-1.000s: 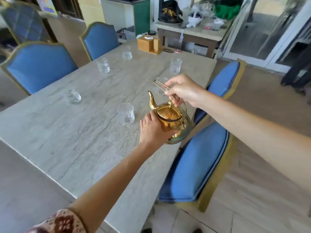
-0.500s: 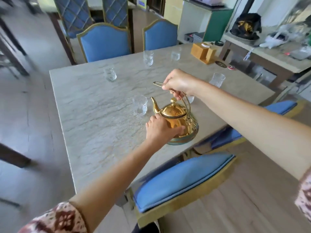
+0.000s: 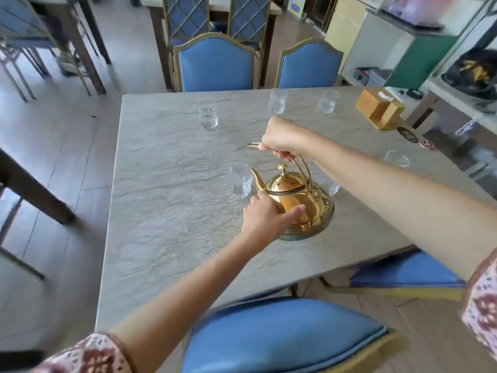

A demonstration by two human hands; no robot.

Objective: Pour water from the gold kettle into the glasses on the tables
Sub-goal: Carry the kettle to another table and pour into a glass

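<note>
With my right hand (image 3: pixel 279 138) gripping the gold kettle's (image 3: pixel 298 203) handle and left hand (image 3: pixel 265 220) cupping its body, I'd tip slowly toward the nearest glass (image 3: pixel 239 181).

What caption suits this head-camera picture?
Two hands, right hand on the handle and left hand on the body, hold the gold kettle beside a glass.

Two bare forearms, each ending in a bare hand — left hand (image 3: pixel 265 219), right hand (image 3: pixel 282 137). Short sleeves (image 3: pixel 88 355) near the elbows — cream fabric patterned in dark red and brown.
</note>
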